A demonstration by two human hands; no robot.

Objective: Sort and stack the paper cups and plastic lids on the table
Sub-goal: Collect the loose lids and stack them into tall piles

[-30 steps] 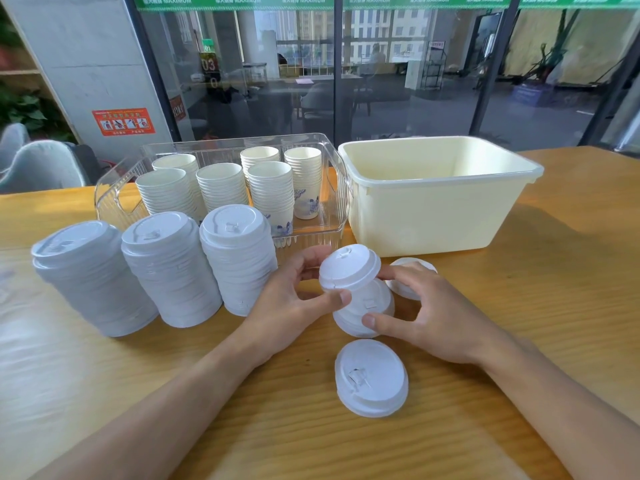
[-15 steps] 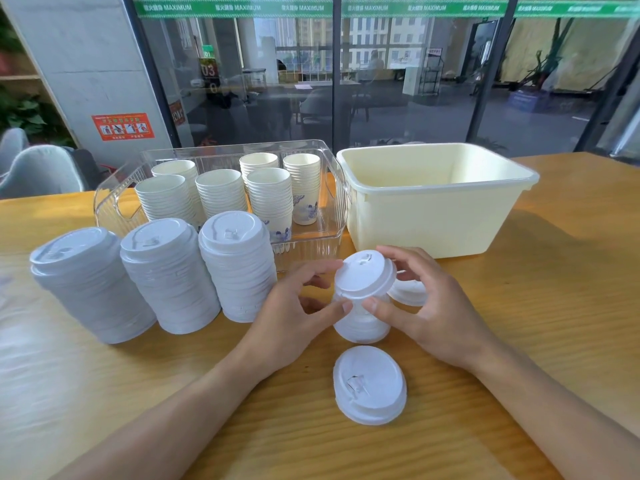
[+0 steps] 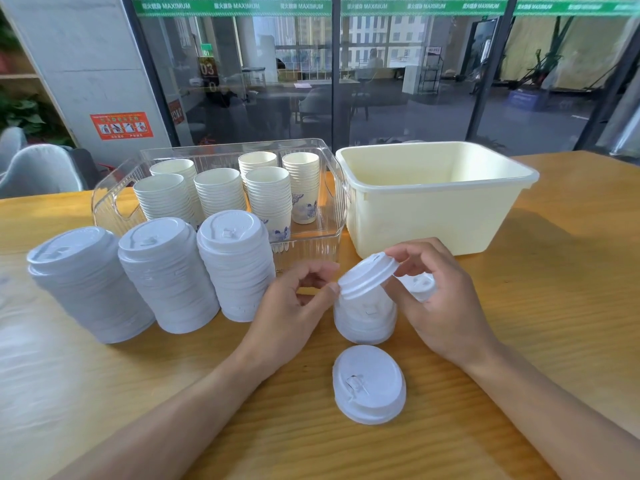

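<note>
A short stack of white plastic lids (image 3: pixel 365 318) stands on the wooden table (image 3: pixel 519 341) in front of me. Tilted on top of it is one lid (image 3: pixel 367 274); my left hand (image 3: pixel 294 306) pinches its left rim and my right hand (image 3: pixel 440 299) pinches its right rim. A single lid (image 3: pixel 369 384) lies flat nearer to me. Another lid (image 3: pixel 420 285) shows partly behind my right hand. Three tall lid stacks (image 3: pixel 166 275) stand to the left. Several stacks of paper cups (image 3: pixel 270 195) fill a clear bin (image 3: pixel 329 202).
A cream plastic tub (image 3: pixel 436 199) stands at the back right, beside the clear bin. Grey chairs (image 3: pixel 38 168) sit beyond the table's left edge. A glass wall runs behind the table.
Both hands have brought the top lid over the short stack, and it now sits tilted with its right side raised. The view has shifted slightly.
</note>
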